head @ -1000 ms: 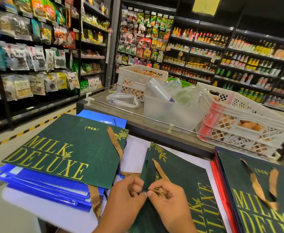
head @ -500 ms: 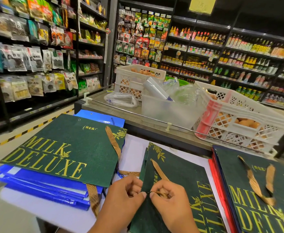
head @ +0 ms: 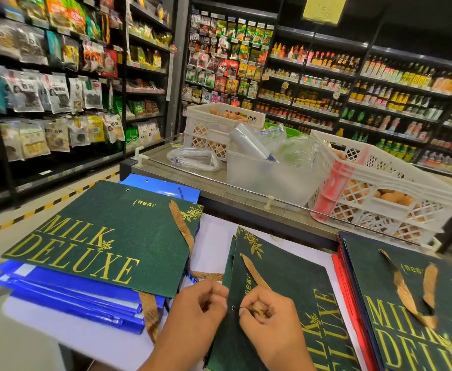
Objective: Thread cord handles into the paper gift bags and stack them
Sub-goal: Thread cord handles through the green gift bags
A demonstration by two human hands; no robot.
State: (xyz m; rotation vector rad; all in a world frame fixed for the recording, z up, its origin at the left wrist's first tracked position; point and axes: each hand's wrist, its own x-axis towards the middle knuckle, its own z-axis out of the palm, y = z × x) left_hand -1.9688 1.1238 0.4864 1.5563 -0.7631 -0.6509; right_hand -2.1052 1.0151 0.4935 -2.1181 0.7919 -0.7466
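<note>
A flat dark green gift bag [head: 289, 295] with gold "MILK DELUXE" lettering lies in front of me on the white table [head: 214, 245]. My left hand [head: 195, 317] grips the bag's near left edge beside a small eyelet. My right hand [head: 270, 325] pinches the end of the bag's gold-brown cord handle [head: 251, 271] right at that eyelet. On the left, another green bag [head: 99, 242] with a cord handle tops a pile of blue bags [head: 66, 293]. A further green bag [head: 417, 306] with a cord handle tops the pile on the right.
Behind the table stands a counter with a metal rail [head: 246, 194]. On it are white plastic crates of eggs [head: 385, 188], a clear tub [head: 270, 178] and plastic bags. Stocked shop shelves [head: 58, 84] line the aisle on the left and the back wall.
My right hand has drawn the cord end slightly away from the bag's edge, so the eyelet now shows between my hands. The piles have not moved.
</note>
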